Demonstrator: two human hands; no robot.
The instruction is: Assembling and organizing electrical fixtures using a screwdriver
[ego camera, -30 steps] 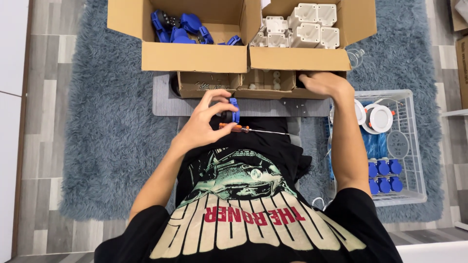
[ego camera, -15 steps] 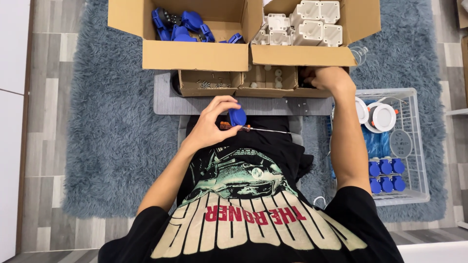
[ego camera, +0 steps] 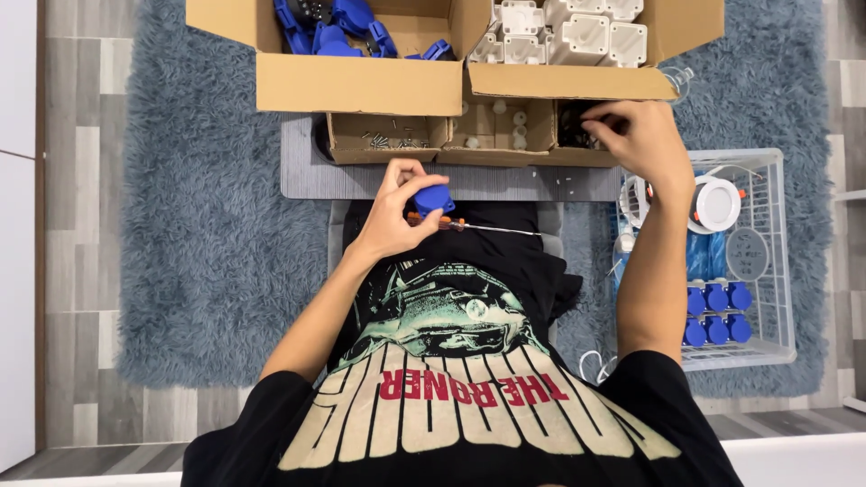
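1. The left hand (ego camera: 392, 221) is closed around a small blue plastic part (ego camera: 434, 199), thumb and fingers pinching it just above the lap; the same hand also pins the orange handle of a thin screwdriver (ego camera: 469, 225) under the part.
2. The right hand (ego camera: 636, 135) reaches into the right-most compartment of a low cardboard tray (ego camera: 451, 144), fingers curled down among small dark pieces; whether it has hold of anything cannot be told.
3. The surface: a grey ribbed mat (ego camera: 451, 183) lies across a shaggy blue-grey rug (ego camera: 207, 261), which sits on a grey wood-plank floor (ego camera: 77, 225); a white panel edges the far left of the view.
4. On the mat the tray stands with three compartments, screws in the left one, pale small parts in the middle one; behind it two open cardboard boxes sit side by side, the left box (ego camera: 352, 81) holding blue plastic parts, the right box (ego camera: 577, 81) holding white ones.
5. A white wire basket (ego camera: 767, 261) stands on the rug just beside the right forearm, with round blue caps in rows and a white round fitting inside.
6. The screwdriver lies nearly level, long axis running left to right across the lap; its metal shaft points towards the person's right; the blue part sits over the handle end.
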